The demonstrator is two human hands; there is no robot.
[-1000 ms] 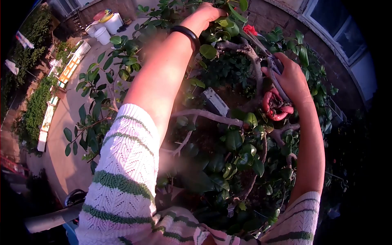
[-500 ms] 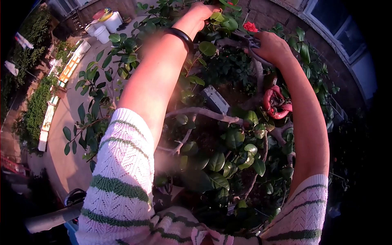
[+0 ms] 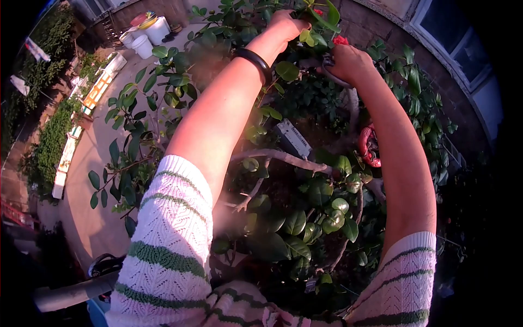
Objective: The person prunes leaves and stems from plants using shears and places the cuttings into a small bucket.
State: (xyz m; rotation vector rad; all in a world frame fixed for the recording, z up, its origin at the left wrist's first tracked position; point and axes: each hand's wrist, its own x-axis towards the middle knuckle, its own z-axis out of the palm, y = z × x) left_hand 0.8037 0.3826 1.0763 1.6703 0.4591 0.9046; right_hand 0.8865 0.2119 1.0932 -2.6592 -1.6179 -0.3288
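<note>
My left hand [image 3: 287, 28], with a dark bangle on the wrist, reaches to the top of a leafy shrub [image 3: 318, 191]. Its fingers are closed among the leaves on a leafy stem [image 3: 327, 23], near a bit of red bloom. To the right, my right hand [image 3: 351, 62] is closed around pruning shears [image 3: 335, 77]; a dark curved handle shows below the fingers, while the blades are mostly hidden. A red flower [image 3: 340, 40] sits just above my right knuckles.
A pale branch [image 3: 283, 157] crosses in front of me. Beneath the leaves lie a grey-white box [image 3: 294, 139] and a coiled red thing [image 3: 370, 146], partly behind my right forearm. White buckets [image 3: 143, 47] and a row of planters [image 3: 98, 90] stand left; a brick wall and window are right.
My right hand has turned and shifted slightly left and down, hiding more of the shears. The left hand sits a little lower and further right; the whole view has shifted slightly.
</note>
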